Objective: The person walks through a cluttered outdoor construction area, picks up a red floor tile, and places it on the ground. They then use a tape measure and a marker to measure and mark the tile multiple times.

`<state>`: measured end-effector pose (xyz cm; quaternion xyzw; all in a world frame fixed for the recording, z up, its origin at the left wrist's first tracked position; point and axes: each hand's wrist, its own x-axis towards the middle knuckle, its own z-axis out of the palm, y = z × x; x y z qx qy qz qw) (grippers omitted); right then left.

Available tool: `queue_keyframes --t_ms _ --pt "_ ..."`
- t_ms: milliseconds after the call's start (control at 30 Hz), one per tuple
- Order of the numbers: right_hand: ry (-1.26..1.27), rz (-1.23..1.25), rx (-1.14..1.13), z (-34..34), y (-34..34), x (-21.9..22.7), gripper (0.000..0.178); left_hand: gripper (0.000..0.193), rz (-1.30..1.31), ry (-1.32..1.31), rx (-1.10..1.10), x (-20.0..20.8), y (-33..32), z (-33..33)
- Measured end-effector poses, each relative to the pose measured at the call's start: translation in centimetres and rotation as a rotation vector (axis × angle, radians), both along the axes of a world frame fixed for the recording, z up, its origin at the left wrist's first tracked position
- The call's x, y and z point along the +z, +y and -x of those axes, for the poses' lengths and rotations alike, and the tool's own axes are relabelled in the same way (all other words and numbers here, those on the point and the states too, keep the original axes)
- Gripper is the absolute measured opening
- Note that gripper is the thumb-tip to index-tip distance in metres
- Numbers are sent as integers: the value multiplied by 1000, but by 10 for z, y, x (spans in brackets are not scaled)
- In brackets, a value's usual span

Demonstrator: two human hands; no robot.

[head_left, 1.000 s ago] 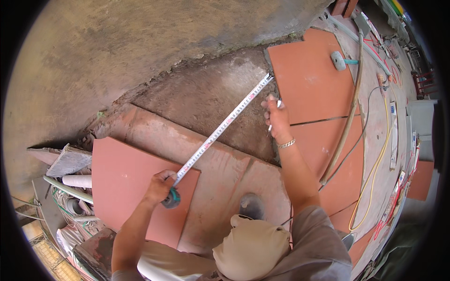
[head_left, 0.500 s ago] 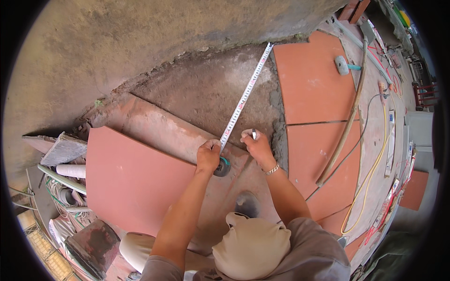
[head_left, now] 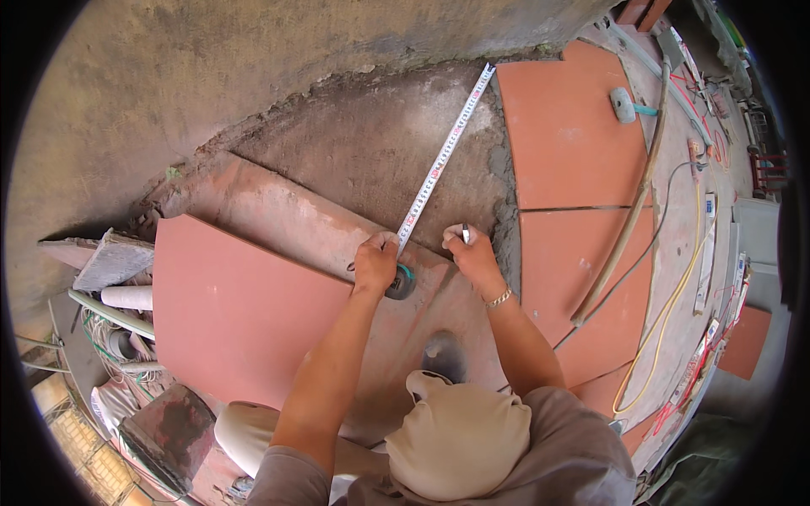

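My left hand (head_left: 375,263) grips the case of a tape measure (head_left: 400,282) on a dusty terracotta tile (head_left: 278,219). Its white blade (head_left: 445,158) runs up and to the right across bare grey mortar (head_left: 371,152) to the base of the wall. My right hand (head_left: 472,253) rests just right of the blade, pinching a small pale marker (head_left: 465,233) with its tip near the tile's edge. A clean loose red tile (head_left: 236,312) lies to the left of my left forearm.
Laid red tiles (head_left: 574,135) cover the floor at right, with a rubber mallet (head_left: 624,104), a long wooden stick (head_left: 629,219), a yellow cable (head_left: 666,304) and hand tools. Pipes and rubble (head_left: 101,287) sit at the left. A curved concrete wall (head_left: 211,76) rises behind.
A second ago the tape was stretched between my hands, the right one far out. The right hand came back beside the left; the blade now reaches to the wall.
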<state>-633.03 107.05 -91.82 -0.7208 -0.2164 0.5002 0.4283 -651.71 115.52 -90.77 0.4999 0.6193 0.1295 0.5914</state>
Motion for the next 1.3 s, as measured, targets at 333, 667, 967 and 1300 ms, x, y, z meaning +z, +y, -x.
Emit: queue_keyframes --t_ms 333,667,967,1300 --pt "-106 -173 -605 -55 -4 35 27 14 -53 144 -400 69 74 140" --pt "-118 -10 -133 -35 -25 16 34 9 -50 335 -617 161 129 264" --pt "1 6 89 -15 -32 14 29 9 -138 446 -798 182 164 269" --pt "-212 104 310 -14 -27 12 18 12 -724 789 -842 157 199 217"
